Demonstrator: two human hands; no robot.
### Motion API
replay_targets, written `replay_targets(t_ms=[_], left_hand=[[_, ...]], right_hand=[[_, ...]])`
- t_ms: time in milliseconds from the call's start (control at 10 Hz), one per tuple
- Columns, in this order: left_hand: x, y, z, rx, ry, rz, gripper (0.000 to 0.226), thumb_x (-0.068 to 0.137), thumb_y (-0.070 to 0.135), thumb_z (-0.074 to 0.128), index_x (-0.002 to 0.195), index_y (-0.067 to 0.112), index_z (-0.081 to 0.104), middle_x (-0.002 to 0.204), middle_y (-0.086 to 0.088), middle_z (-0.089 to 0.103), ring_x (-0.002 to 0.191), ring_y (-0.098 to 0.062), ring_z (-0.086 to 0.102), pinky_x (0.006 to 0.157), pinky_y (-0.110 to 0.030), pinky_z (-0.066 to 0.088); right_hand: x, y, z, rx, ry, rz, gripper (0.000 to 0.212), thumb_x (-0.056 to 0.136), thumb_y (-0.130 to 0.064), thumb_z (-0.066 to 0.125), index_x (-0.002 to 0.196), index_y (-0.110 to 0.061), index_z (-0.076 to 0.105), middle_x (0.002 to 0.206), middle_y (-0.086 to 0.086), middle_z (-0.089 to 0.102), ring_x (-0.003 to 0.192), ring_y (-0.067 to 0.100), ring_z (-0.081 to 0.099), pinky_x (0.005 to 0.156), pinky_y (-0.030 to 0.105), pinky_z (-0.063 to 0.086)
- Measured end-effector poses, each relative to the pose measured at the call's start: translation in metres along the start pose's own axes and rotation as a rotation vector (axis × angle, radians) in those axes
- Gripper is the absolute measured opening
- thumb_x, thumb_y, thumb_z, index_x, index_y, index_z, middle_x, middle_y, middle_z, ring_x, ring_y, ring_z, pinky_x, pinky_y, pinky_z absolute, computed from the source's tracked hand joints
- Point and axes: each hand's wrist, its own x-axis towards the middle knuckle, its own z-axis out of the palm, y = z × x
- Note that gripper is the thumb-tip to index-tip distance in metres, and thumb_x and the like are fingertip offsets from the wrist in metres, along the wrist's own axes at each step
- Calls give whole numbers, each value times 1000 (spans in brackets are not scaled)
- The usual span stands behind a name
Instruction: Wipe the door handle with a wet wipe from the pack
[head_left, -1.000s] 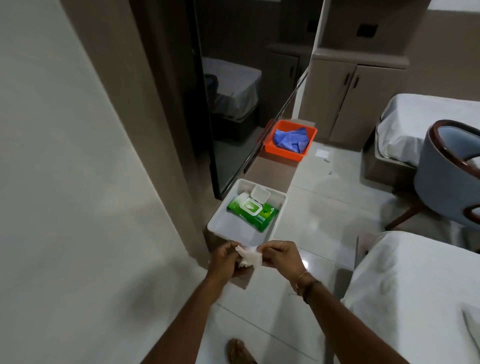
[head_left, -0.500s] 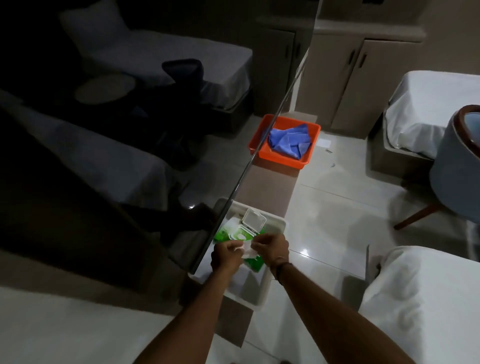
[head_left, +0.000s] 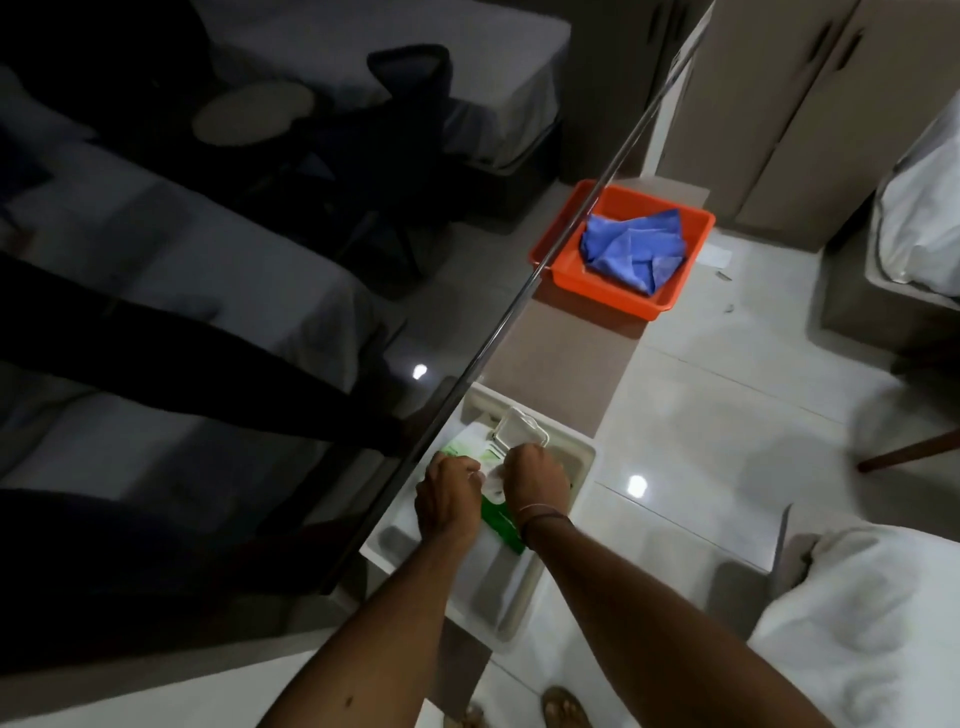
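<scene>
A white wet wipe (head_left: 492, 475) sits between two hands, just above the green pack (head_left: 497, 514). The left hand (head_left: 449, 493) and the right hand (head_left: 535, 475) both pinch the wipe, fingers curled tight on it. The pack's lid (head_left: 519, 430) stands open (it is white). The pack lies in a white tray (head_left: 582, 457) on a brown ledge (head_left: 561, 353). Farther along the ledge is an orange tray (head_left: 561, 260) with a blue cloth (head_left: 631, 249) inside. A dark glass panel (head_left: 208, 312) is on the left.
</scene>
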Motion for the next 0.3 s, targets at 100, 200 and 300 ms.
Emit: replay_targets(t_ms=[100,200,300], left_hand=[[-7,5,-3,-2,55,12,24,104,25,63,122,18,75,137,-10,65,123,-33,65,102,-46,57],[-16,7,-14,-112,121,-10,23,104,27,61,120,19,76,133,-8,67,122,-31,65,101,-41,54],[-48,4,-25,-215,199,-16,24,106,28,57,119,24,76,126,-3,71,121,-26,66,107,-45,56]], right_hand=[[-5,1,-4,-8,7,-31,11,87,-13,62,83,-14,72,89,10,74,80,31,71,66,36,57],[-13,-1,-13,11,36,-42,13,87,-13,58,86,-17,71,85,7,74,74,28,69,61,34,57],[-42,4,-33,122,103,-37,5,93,-21,51,93,-25,52,75,-2,62,62,22,59,53,34,52]])
